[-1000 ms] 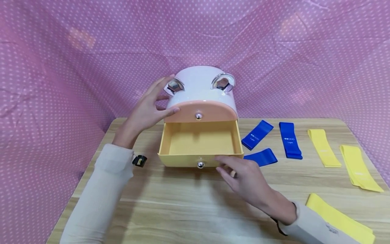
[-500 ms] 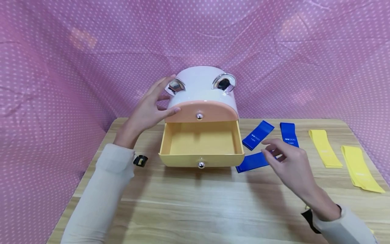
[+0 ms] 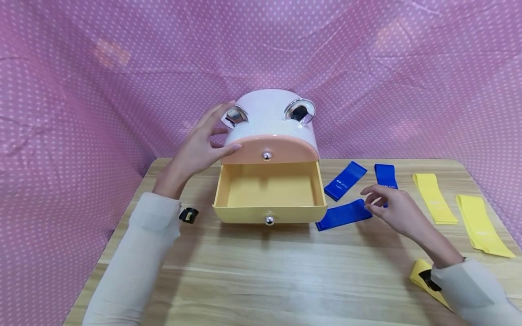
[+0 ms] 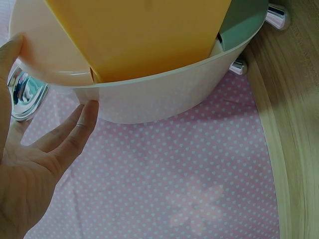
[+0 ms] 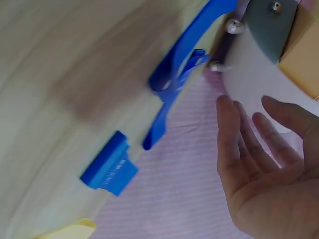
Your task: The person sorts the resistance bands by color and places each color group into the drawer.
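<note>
A white rounded cabinet with two shiny silver ears stands at the table's back. Its yellow drawer is pulled out with nothing inside, below a closed peach drawer. My left hand rests on the cabinet's left side, thumb on the peach front; the left wrist view shows its fingers nearly straight against the white wall. To the right, my right hand hovers with loosely bent fingers and holds nothing. Its fingertips are near the right end of a blue resistance band. Two more blue bands lie behind, one partly hidden by the hand.
Yellow resistance bands lie on the right of the wooden table. Another yellow band is partly covered by my right sleeve. A pink dotted cloth hangs behind and beside the table.
My right hand has left the yellow drawer's front and moved right to the blue bands, going slightly further right in the last half second. The left hand and cabinet have stayed in place.
</note>
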`<state>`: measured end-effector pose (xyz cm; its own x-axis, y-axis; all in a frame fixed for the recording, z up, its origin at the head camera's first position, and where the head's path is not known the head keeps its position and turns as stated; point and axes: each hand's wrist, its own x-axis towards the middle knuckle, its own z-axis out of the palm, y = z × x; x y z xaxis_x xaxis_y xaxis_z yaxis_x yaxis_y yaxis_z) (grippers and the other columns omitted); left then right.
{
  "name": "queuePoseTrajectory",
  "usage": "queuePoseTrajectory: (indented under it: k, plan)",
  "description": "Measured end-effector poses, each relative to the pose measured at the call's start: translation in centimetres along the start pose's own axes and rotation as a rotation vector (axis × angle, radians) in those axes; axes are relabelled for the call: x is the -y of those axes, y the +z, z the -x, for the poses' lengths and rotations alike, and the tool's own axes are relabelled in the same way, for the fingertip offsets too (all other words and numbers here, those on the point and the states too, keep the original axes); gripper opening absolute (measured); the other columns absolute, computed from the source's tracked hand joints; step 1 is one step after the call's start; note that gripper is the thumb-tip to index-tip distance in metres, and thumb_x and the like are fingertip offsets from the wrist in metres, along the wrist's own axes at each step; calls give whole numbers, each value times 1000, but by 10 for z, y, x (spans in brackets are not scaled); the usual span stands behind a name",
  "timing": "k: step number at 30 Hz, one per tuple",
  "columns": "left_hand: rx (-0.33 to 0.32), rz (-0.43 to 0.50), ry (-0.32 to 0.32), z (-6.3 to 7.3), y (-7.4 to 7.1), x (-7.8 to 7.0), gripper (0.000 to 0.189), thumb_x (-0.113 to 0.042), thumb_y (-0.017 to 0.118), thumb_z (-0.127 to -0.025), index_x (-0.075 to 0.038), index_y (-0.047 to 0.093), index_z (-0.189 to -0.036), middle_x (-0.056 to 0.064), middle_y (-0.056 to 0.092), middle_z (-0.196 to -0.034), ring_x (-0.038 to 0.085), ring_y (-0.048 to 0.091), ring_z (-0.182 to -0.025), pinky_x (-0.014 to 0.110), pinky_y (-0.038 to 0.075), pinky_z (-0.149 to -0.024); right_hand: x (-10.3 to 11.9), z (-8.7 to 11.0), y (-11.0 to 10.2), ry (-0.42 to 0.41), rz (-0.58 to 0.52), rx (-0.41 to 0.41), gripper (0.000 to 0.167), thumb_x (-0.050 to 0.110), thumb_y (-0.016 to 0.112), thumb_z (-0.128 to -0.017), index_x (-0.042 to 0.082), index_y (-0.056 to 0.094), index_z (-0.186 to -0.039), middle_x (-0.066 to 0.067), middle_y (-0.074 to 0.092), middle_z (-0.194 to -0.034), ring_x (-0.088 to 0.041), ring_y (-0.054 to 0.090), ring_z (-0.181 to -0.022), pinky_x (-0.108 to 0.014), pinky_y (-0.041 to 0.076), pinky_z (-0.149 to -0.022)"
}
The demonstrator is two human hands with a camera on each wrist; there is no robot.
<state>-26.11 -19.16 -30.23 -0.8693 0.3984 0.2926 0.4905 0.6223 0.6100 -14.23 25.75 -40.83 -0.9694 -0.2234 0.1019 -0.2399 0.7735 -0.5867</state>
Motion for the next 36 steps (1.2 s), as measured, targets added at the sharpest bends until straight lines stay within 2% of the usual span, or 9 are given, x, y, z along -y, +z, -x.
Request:
queuePoseTrajectory:
  k: [3,9,15,20,25,30,36]
  plan:
    - [2,6,-5,0,0,0,95,-32,84,-91,-42,27,-165,-1,25,-172,36,59,-136,46,64,-99,-11,-5,1,23,-37,74,28,-3,70,-94,-4,69,-122,-16,76,-99,-30,74,-90,-18,59,-63]
    - [5,15,-9,0,0,0,95,-32,84,-90,-42,26,-165,-1,24,-173,36,59,-136,46,65,-98,-29,-15,2,56,-83,151,28,-5,65,-95,-8,67,-122,-15,74,-94,-25,71,-83,-21,59,-60]
    - [8,-7,-16,1,0,0,96,-35,84,-90,-51,24,-163,-3,24,-173,33,59,-136,43,65,-97,-41,-25,6,80,-96,205,26,-5,63,-95,-10,68,-121,-15,71,-93,-19,64,-77,-23,57,-56]
    - [6,-11,-11,1,0,0,95,-36,84,-90,-51,24,-163,-2,25,-172,33,60,-136,43,65,-97,-47,-31,11,78,-77,220,24,-4,67,-94,-7,71,-118,-15,71,-91,-18,62,-75,-23,54,-55]
    - [7,-1,-15,0,1,0,95,-34,84,-91,-48,25,-164,-2,25,-172,34,59,-136,44,65,-97,-52,-34,13,69,-27,221,23,-2,70,-93,-2,74,-115,-14,72,-94,-23,63,-84,-23,52,-61]
    - [4,18,-10,0,1,1,95,-32,84,-91,-46,26,-164,-1,25,-172,36,59,-136,45,64,-99,-53,-35,17,63,-28,209,19,-6,70,-90,0,74,-108,-17,72,-97,-30,66,-89,-28,54,-67]
    - [4,43,-4,0,1,0,94,-28,84,-91,-43,27,-165,1,25,-172,37,58,-136,48,63,-101,-49,-32,22,33,-23,167,18,-10,71,-88,4,72,-99,-13,72,-96,-28,66,-91,-37,58,-75]
